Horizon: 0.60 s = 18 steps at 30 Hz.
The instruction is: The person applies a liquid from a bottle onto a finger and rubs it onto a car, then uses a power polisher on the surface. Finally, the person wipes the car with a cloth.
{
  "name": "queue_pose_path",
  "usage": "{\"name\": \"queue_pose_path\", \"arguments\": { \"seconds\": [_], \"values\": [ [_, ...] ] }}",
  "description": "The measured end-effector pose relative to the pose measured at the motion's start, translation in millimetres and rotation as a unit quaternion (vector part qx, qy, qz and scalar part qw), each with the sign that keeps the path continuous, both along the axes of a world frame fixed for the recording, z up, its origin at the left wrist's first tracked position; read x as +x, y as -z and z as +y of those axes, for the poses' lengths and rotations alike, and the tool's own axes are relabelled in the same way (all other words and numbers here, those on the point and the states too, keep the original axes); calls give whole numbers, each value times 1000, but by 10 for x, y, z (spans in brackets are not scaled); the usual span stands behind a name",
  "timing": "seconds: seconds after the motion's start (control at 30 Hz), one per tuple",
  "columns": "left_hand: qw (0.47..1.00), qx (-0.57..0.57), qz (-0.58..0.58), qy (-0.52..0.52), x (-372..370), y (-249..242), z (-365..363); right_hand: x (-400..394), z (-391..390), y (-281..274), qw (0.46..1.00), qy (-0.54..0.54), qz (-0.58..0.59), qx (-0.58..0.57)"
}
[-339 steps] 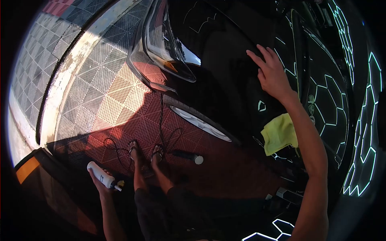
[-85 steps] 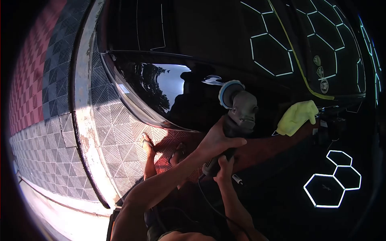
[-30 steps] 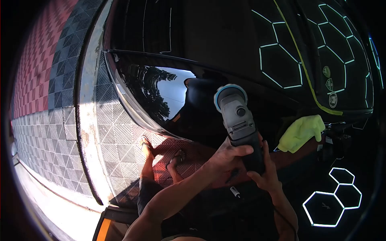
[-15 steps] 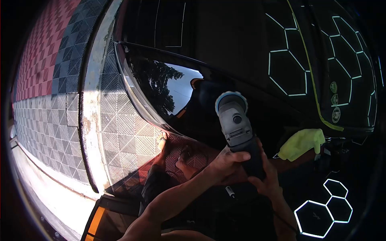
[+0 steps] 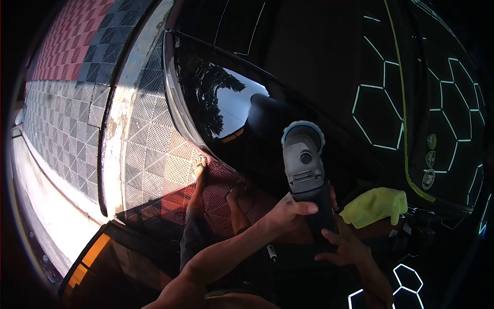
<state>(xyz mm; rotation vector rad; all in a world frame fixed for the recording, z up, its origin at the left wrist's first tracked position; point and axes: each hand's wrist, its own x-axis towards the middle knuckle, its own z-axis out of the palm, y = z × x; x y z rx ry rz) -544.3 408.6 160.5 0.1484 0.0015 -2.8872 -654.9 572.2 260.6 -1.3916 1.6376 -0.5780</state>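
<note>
polisher [image 5: 304, 164]: centre of view, blue-rimmed pad [image 5: 316, 131] at its upper end, over the glossy black car panel [image 5: 252, 162]; pad contact with the surface cannot be told. left hand [image 5: 289, 212]: closed round the dark handle [image 5: 318, 205] just below the grey head, thumb laid across the top. right hand [image 5: 348, 248]: at the handle's rear end, thumb and one finger spread apart; the rest hidden, so how tightly it closes cannot be told. yellow-green cloth [image 5: 374, 207]: crumpled, to the right of the handle, near the yellow tape [image 5: 402, 123]. three round stickers [image 5: 431, 158] in a row beyond the tape. small white bottle [image 5: 271, 252]: below and left of the handle. tree and sky reflected in the panel, left of the pad. patterned floor tiles [image 5: 149, 149]: red and grey, along the left.
</note>
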Motion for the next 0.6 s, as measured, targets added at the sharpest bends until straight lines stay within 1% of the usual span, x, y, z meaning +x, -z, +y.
{"name": "queue_pose_path", "arguments": {
  "seconds": [0.03,0.07,0.13,0.23,0.37,0.43,0.6],
  "values": [
    [1000,-2,-2,-8,-3,-3,5,-46,0,-39,999,-15,-6,37],
    [1000,-9,-1,-17,-16,0,-6,-93,-23,-65,999,-22,-7,34],
    [999,-16,-5,-31,-23,4,-14,-160,-74,-85,993,-65,24,99],
    [999,-8,-13,-45,-9,24,-34,-184,-115,6,993,-84,36,69],
    [999,-12,-9,-46,-3,43,-72,-152,-144,44,994,-87,38,60],
    [999,-16,-8,-44,-3,48,-85,-134,-149,60,996,-61,36,52],
    [998,-32,-6,-49,-11,63,-104,-127,-136,119,998,-45,8,40]
  ]
}}
